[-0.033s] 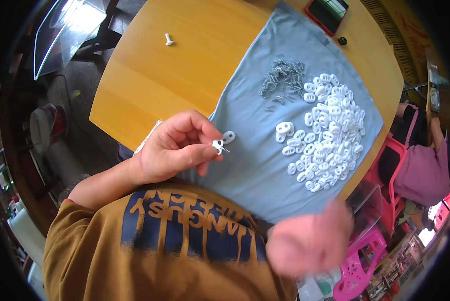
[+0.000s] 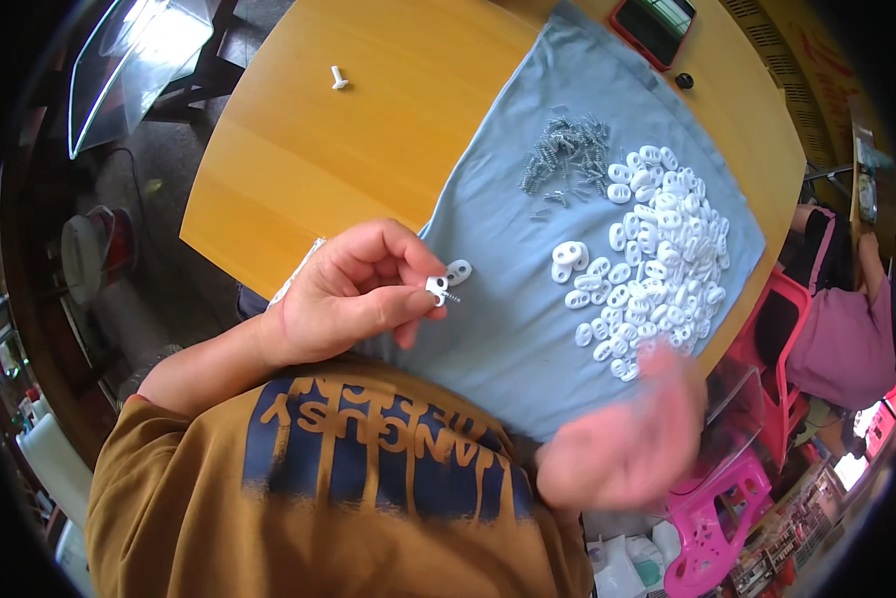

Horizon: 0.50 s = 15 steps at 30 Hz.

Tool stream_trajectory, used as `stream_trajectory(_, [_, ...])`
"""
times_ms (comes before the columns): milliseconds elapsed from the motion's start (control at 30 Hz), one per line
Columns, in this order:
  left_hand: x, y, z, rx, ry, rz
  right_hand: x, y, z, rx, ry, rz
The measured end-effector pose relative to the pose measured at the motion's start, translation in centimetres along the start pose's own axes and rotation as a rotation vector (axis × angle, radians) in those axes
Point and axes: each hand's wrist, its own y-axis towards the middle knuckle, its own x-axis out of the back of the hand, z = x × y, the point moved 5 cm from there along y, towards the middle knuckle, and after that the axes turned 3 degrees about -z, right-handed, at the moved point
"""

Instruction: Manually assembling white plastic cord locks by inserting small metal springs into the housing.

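Note:
My left hand [image 2: 363, 294] pinches a small white two-hole cord lock part [image 2: 436, 288] between thumb and forefinger. A thin metal spring [image 2: 454, 297] sticks out of it to the right. Just beyond those fingertips another white oval part [image 2: 458, 272] lies on the grey-blue cloth [image 2: 508, 339]. My right hand [image 2: 627, 439] is over the cloth's near right edge, close to the lower end of the heap of white oval two-hole parts [image 2: 667, 249]. Motion smears its fingers, so what it holds, if anything, is hidden. A pile of small metal springs [image 2: 567, 154] lies left of the heap's far end.
The cloth covers the right part of a yellow wooden table [image 2: 298, 169]. A small white plastic piece [image 2: 339, 78] lies on the bare wood. At the far right are a phone [image 2: 652, 28] and a black knob [image 2: 684, 81]. Pink plastic stools [image 2: 717, 518] and another person [image 2: 842, 339] are to the right.
My right hand has moved up and slightly right, from near my body toward the heap. The left hand keeps its pinch on the white part with the spring.

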Motion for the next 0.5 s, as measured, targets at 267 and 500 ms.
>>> stream_trajectory(267, [0.3,0.0,0.1,-0.003,-0.021,0.006,-5.8,0.3,-4.4,0.149,-0.565,0.531])
stream_trajectory(500, [0.2,0.0,0.1,-0.038,-0.016,-0.009,-6.1,0.3,-3.8,0.139,-0.486,0.484])
